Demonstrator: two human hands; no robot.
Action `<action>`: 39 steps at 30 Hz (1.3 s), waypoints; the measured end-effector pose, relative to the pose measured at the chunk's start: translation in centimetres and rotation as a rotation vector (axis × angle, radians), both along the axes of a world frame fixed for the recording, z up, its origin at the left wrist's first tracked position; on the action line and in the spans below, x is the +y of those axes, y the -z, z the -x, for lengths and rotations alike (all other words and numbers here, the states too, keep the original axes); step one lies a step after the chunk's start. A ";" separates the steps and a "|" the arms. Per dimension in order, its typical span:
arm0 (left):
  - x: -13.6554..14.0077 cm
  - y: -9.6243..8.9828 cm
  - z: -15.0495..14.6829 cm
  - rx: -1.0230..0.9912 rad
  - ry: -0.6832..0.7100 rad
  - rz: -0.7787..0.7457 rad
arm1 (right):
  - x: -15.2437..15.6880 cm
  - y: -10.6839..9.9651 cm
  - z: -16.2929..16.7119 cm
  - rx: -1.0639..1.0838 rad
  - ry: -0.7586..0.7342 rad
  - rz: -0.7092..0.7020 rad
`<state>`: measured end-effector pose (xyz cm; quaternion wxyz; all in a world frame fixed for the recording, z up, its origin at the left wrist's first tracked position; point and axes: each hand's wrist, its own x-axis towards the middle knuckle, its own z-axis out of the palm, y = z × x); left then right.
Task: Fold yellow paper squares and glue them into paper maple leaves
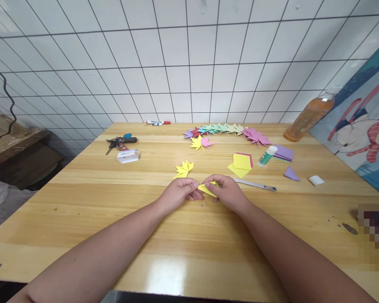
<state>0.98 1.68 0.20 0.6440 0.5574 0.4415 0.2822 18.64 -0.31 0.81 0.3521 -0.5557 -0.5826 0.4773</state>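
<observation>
Between my two hands is a small folded piece of yellow paper (208,190), held just above the wooden table. My left hand (183,188) pinches its left tip between thumb and fingers. On the other side my right hand (225,191) grips it, thumb on top, fingers partly hidden behind. Just beyond my left hand lies a yellow folded paper leaf (184,168) with several points. A metal ruler (255,184) rests to the right of my right hand, and loose yellow paper squares (241,162) lie past it, over a magenta sheet.
Farther back are a row of colourful folded leaves (221,129), a yellow-and-pink pair (201,143) and a marker (158,123). Keys (116,143) and a small white box (128,156) lie left. Right stand a glue stick (267,155) and a bottle (309,115), near purple paper (283,152) and an eraser-like white block (316,180).
</observation>
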 end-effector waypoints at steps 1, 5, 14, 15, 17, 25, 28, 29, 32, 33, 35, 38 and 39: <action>0.0 -0.1 0.0 -0.001 -0.004 0.008 | 0.0 0.0 0.0 -0.002 0.003 -0.002; 0.0 -0.3 -0.1 0.038 -0.004 -0.014 | 0.0 0.1 -0.2 -0.084 -0.004 -0.094; 0.2 -0.4 0.0 0.093 0.042 -0.016 | 0.1 -0.1 -0.4 -0.181 -0.027 -0.181; 0.2 -0.5 0.1 0.103 0.049 -0.019 | 0.2 -0.1 -0.4 -0.182 -0.026 -0.188; 0.3 -0.5 0.1 0.106 0.041 -0.026 | 0.2 0.0 -0.6 -0.192 -0.020 -0.203; 0.4 -0.4 0.1 0.129 0.061 -0.042 | 0.3 0.6 -0.7 -0.236 -0.059 -0.303; 0.4 -0.5 0.2 0.144 0.094 -0.015 | 0.4 0.8 -0.9 -0.229 -0.083 -0.330; 0.4 -0.5 0.3 0.151 0.103 -0.013 | 0.4 0.8 -1.0 -0.224 -0.084 -0.327; 0.5 -0.6 0.4 0.173 0.115 -0.014 | 0.6 0.8 -1.3 -0.214 -0.077 -0.305; 0.6 -0.6 0.4 0.180 0.115 -0.013 | 0.7 0.8 -1.4 -0.213 -0.073 -0.300; 0.6 -0.6 0.5 0.189 0.109 -0.015 | 0.7 0.7 -1.5 -0.212 -0.065 -0.302; 0.5 -0.7 0.6 0.211 0.107 -0.037 | 0.8 0.6 -1.5 -0.206 -0.053 -0.309; 0.4 -0.7 0.7 0.225 0.110 -0.042 | 0.8 0.5 -1.5 -0.205 -0.054 -0.308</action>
